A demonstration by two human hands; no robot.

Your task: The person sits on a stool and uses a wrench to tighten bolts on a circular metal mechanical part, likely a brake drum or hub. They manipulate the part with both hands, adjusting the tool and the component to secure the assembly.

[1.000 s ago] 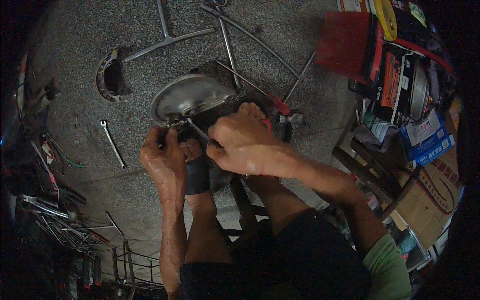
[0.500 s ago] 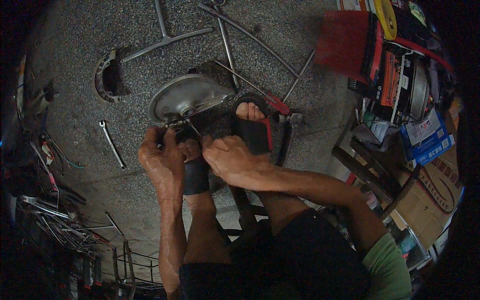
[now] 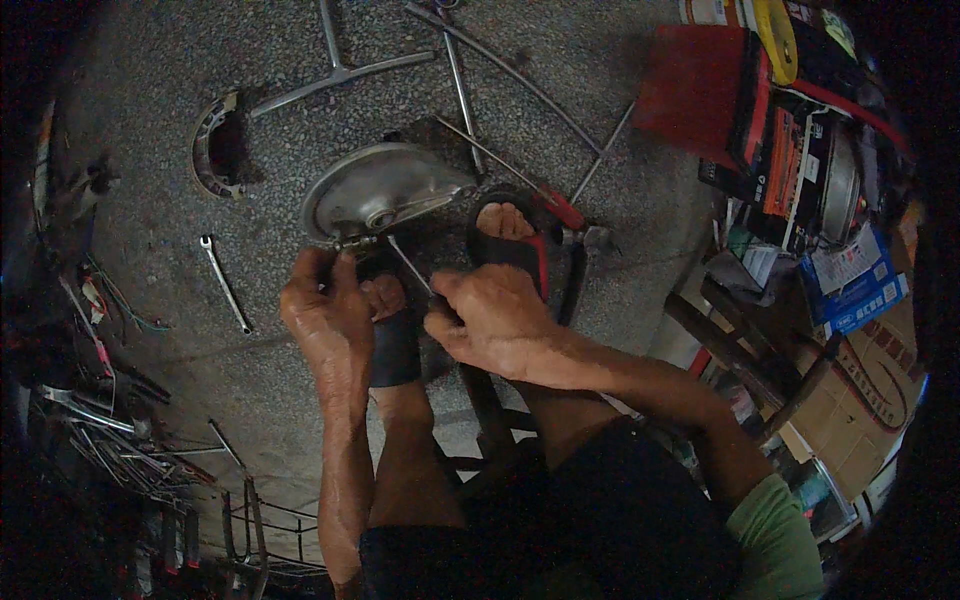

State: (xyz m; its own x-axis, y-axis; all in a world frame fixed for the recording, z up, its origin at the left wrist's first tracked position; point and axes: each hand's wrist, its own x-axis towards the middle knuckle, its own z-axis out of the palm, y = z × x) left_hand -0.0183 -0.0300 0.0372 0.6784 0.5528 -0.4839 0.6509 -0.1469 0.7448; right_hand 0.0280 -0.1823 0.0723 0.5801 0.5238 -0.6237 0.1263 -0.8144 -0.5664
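From where I watch, nearest to me are the person's dark shorts point(image 3: 610, 500), with the bare legs reaching away to two dark sandals, the left one point(image 3: 394, 352) nearer and the right one point(image 3: 507, 251) farther off.

The right hand point(image 3: 495, 320) is closed around the handle of a slim metal-shafted tool point(image 3: 411, 266), whose shaft slants far and left. The left hand point(image 3: 325, 308) has its fingers bent against a small metal fitting point(image 3: 354, 242); I can't tell whether they pinch it or only steady it.

Just beyond the hands, ahead of the left foot, sits the round metal plate point(image 3: 400, 172), with the fitting at its near edge. The tool's tip is close by the fitting; I can't make out contact. I judge the step in hand to be tool work on that fitting, and the next move calls for a steady left hand and a well-seated tip.

Left of the plate lies a wrench point(image 3: 227, 285); right of it, a red-handled screwdriver point(image 3: 563, 209). Farther left is a curved metal part point(image 3: 203, 152); farthest are a T-shaped bar point(image 3: 345, 78) and, to the right, a red box point(image 3: 690, 95).
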